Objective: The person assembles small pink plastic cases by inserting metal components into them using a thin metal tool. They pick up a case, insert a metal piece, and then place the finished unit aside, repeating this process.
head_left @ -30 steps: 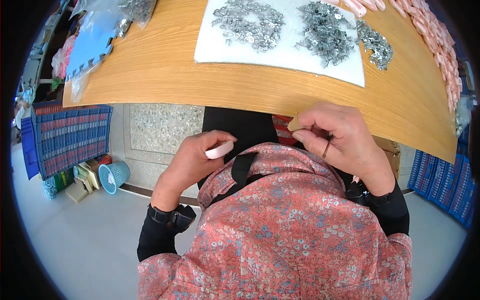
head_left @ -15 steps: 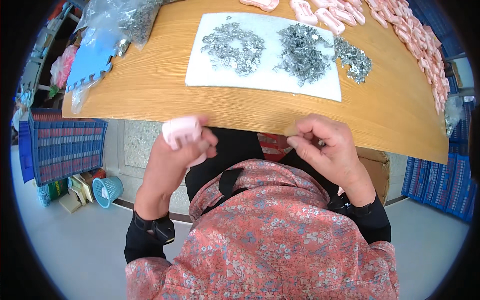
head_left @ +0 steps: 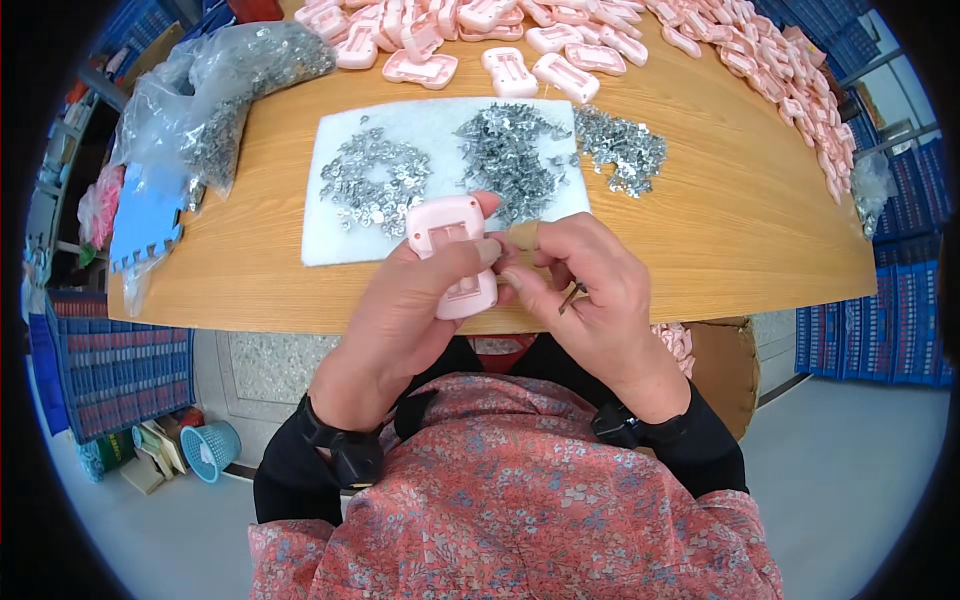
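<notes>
My left hand (head_left: 385,300) is closed round a pink plastic casing (head_left: 446,214), its thumb across the middle and the recessed side facing up. Against the casing's right edge are the thumb and forefinger of my right hand (head_left: 590,290); the forefinger's tip has a tan cover (head_left: 522,236). Whatever lies between those two fingertips is too small to make out. A thin dark metal piece (head_left: 572,296) sticks out from the curled fingers of my right hand. Beyond the hands, a white foam mat (head_left: 330,240) bears two piles of small metal pieces (head_left: 375,178).
Another metal heap (head_left: 625,150) lies right of the mat. Many pink casings (head_left: 510,72) cover the table's far side and right edge. At the left are a clear bag of metal parts (head_left: 215,110) and a blue foam tile (head_left: 148,215). Blue crates (head_left: 120,365) stand beside the table.
Both hands have moved forward over the table edge and come together at the casing. The view has shifted, with more pink casings showing at the far side.
</notes>
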Demonstrator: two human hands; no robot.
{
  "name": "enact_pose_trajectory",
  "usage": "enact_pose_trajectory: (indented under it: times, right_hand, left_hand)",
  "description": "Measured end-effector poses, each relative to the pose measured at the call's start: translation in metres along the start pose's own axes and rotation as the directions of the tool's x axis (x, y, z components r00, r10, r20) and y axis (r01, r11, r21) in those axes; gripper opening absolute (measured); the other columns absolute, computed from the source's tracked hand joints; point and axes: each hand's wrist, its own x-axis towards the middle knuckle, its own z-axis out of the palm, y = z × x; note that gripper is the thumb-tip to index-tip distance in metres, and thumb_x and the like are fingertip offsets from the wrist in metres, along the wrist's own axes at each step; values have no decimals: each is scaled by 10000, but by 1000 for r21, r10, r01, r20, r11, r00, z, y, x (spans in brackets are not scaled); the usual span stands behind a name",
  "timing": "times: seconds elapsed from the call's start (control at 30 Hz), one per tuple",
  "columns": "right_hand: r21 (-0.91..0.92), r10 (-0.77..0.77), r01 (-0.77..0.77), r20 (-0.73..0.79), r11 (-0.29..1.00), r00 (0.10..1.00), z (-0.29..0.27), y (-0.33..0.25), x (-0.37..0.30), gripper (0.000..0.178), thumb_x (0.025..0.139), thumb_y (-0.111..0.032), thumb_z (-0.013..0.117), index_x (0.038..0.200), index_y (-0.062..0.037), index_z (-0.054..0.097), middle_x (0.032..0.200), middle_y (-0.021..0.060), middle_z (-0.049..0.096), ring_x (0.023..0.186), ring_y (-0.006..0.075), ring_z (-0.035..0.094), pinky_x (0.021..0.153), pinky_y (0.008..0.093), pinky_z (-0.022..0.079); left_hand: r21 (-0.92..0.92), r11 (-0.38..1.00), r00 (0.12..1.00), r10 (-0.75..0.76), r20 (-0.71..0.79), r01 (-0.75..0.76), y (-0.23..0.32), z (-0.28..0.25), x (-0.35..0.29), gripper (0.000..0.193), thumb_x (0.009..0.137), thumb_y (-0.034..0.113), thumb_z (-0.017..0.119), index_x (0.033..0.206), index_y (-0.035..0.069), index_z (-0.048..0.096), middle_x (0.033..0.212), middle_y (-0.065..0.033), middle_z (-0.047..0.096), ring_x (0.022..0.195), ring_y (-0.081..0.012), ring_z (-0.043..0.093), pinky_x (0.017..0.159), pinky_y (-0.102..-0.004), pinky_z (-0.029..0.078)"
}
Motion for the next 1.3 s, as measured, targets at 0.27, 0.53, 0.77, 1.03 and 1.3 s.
enact_pose_trajectory:
  times: [0.27, 0.53, 0.77, 1.03, 1.3]
  right_hand:
    - [-28, -8, 7, -24, 1000, 1000, -5, 30, 2, 152, 750, -25, 762, 860, -55, 661, 799, 78, 614, 684, 236, 631, 558, 329, 505]
    - [-160, -116, 108, -42, 981, 992, -4, 43, 2, 146, 744, -25, 762, 850, -59, 666, 817, 78, 623, 739, 257, 638, 600, 351, 519]
    - [94, 116, -112, -39, 989, 992, -9, 39, 9, 134, 814, -42, 745, 934, -28, 688, 850, 86, 639, 706, 192, 631, 604, 313, 510]
    - [105, 128, -144, 151, 984, 980, -20, 48, 15, 118, 823, -20, 736, 918, -24, 667, 821, 57, 629, 607, 122, 584, 541, 256, 470]
    - [51, 87, -87, -1, 995, 996, -13, 50, 10, 129, 807, -12, 747, 841, -38, 625, 796, 50, 624, 607, 122, 589, 535, 251, 469]
  left_hand:
    - [65, 998, 1000, -4, -8, 4, -6, 7, 21, 472, 890, 89, 664, 1333, 29, 511, 1089, -97, 624, 903, -185, 652, 744, -336, 562]
    - [43, 999, 999, -28, -34, 29, -9, 10, 35, 453, 894, 98, 680, 1312, 24, 522, 1037, -92, 653, 879, -186, 663, 749, -326, 568]
    - [11, 999, 999, -46, -22, 46, -4, 8, 43, 441, 900, 77, 683, 1302, 8, 513, 1047, -123, 670, 857, -176, 666, 739, -305, 572]
    - [68, 996, 997, -62, 41, 60, -4, 5, 42, 460, 899, 78, 683, 1315, -10, 507, 1038, -95, 651, 870, -173, 670, 771, -305, 571]
    - [142, 990, 1000, -3, 21, 0, -11, 6, 42, 465, 871, 65, 693, 1303, 9, 530, 1019, -77, 629, 894, -173, 655, 791, -310, 570]
